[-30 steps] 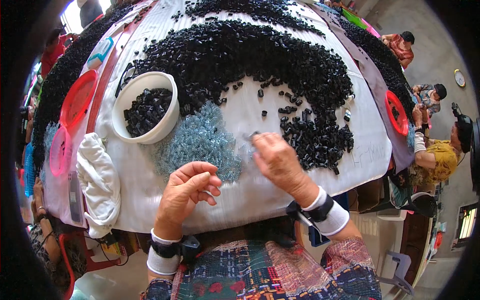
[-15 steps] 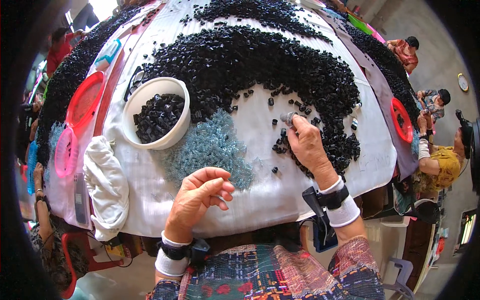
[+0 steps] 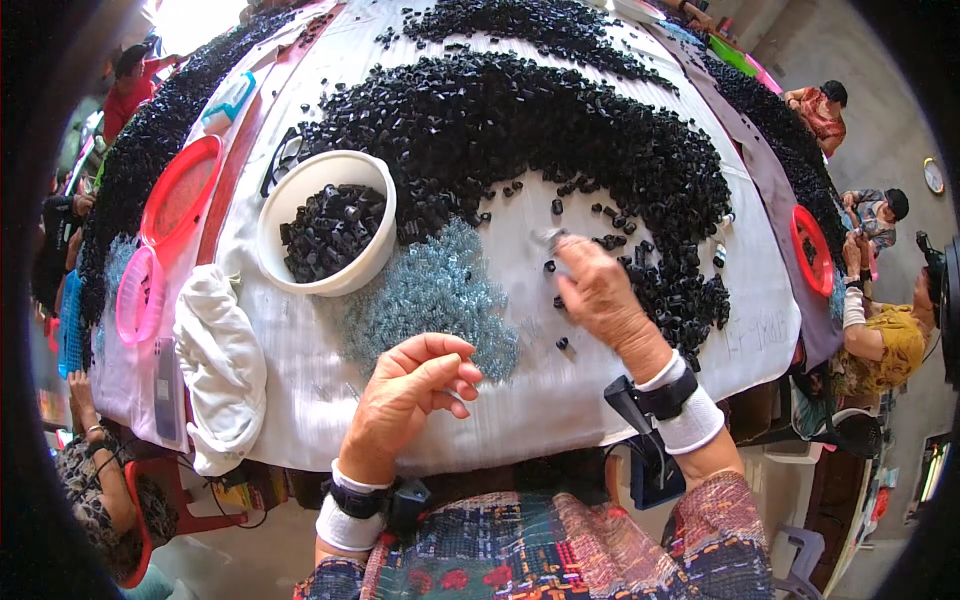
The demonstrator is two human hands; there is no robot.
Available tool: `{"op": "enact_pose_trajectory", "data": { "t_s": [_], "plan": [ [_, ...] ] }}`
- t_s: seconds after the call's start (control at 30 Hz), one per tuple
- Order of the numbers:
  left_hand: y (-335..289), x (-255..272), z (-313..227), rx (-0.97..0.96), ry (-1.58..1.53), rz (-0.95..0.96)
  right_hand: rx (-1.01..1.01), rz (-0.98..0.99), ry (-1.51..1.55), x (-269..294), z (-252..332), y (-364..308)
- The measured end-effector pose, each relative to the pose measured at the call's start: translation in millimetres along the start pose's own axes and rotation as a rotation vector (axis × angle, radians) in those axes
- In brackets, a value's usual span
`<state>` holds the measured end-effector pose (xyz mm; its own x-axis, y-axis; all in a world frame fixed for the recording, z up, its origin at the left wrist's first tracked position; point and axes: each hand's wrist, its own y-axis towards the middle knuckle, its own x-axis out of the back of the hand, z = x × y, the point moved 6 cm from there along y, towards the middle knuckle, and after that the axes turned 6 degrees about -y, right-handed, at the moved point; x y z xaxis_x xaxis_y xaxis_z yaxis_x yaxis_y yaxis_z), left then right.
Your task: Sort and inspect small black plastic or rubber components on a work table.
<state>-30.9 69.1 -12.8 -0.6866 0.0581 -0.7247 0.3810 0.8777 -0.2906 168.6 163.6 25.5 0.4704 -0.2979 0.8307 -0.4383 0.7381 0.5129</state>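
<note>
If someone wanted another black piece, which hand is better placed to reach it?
Probably the right hand: it is beside the black pieces, while the left hand is farther off, nearer the clear bluish pieces.

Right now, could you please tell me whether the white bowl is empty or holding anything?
It is partly filled: black pieces are heaped inside the white bowl, with bare inner wall showing above them.

One left hand point(image 3: 415, 392), one right hand point(image 3: 605, 292) from the lower edge; two wristbands point(image 3: 700, 428), one behind each; one bowl point(image 3: 345, 284); two red trays point(image 3: 182, 192); one pink tray point(image 3: 133, 302); one blue basket point(image 3: 71, 325); one cloth point(image 3: 217, 370); one phone point(image 3: 166, 385); one clock point(image 3: 933, 176); black pieces point(image 3: 500, 110), blue pieces point(image 3: 430, 290), both too many to count.
</note>
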Motion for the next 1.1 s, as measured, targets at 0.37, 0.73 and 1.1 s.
{"op": "enact_pose_trajectory", "data": {
  "t_s": [0.37,0.73,1.1],
  "plan": [
    [0.5,-9.7,2.6,0.013,0.019,0.006,-0.033,0.110,-0.087,-5.5,1.5,-16.1],
    [-2.1,-3.2,7.0,0.023,0.012,-0.003,-0.184,-0.083,0.023,38.3,-14.7,-34.4],
    [4.2,-7.4,8.2,0.037,0.023,0.022,-0.154,0.016,-0.166,28.5,-29.1,-27.3]
  ]
}}
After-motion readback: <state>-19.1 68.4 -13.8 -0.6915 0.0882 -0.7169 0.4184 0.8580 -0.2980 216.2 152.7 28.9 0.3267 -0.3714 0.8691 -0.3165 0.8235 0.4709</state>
